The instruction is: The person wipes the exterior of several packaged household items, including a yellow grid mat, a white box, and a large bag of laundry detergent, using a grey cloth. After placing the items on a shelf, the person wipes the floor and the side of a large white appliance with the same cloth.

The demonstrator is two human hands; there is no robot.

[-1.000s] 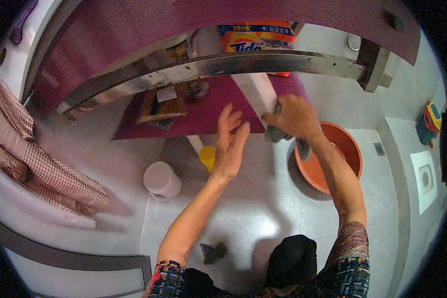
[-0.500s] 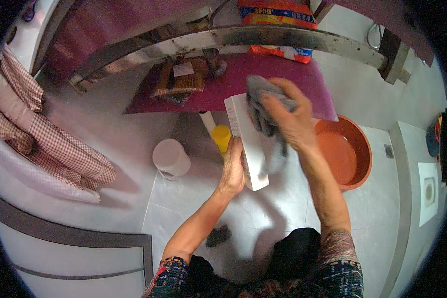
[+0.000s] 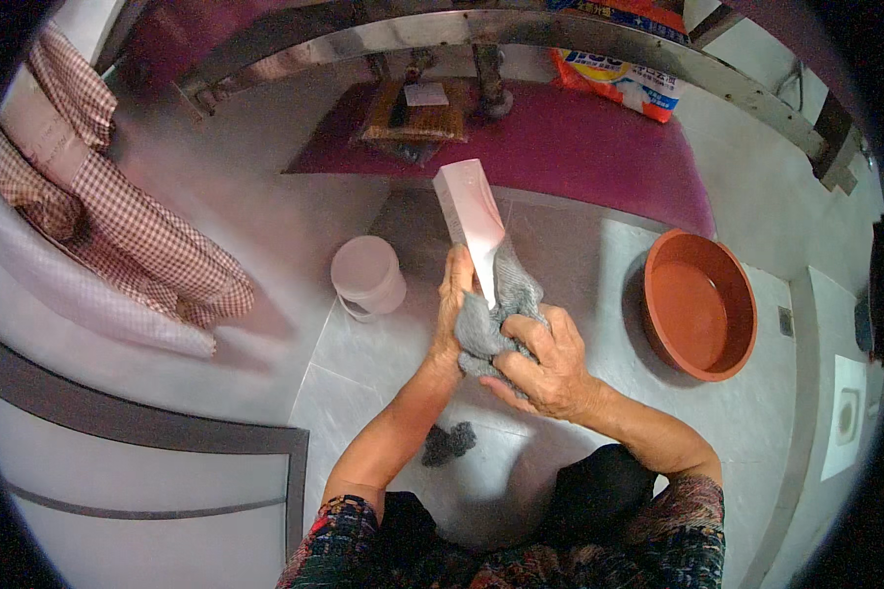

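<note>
A long, narrow white box (image 3: 469, 196) stands tilted in front of me, its far end leaning slightly left. My left hand (image 3: 449, 314) grips it along its left side, near the lower end. Bunched in my right hand (image 3: 550, 363) is a damp-looking grey cloth (image 3: 486, 329), pressed round the box's near end and right side. That lower end is hidden beneath the cloth, and both hands are close together there.
A white pail (image 3: 368, 270) stands to the left, an orange-brown basin (image 3: 697, 304) to the right. Ahead lie a purple sheet (image 3: 580, 147), a brown stick bundle (image 3: 413, 113) and an orange bag (image 3: 624, 83) beneath a metal rail (image 3: 393, 44). A dark clump (image 3: 449, 444) is near my knees.
My right hand has brought the cloth down from the box's upper end to its near end. The view has shifted, and a yellow-capped object behind the box is out of sight.
</note>
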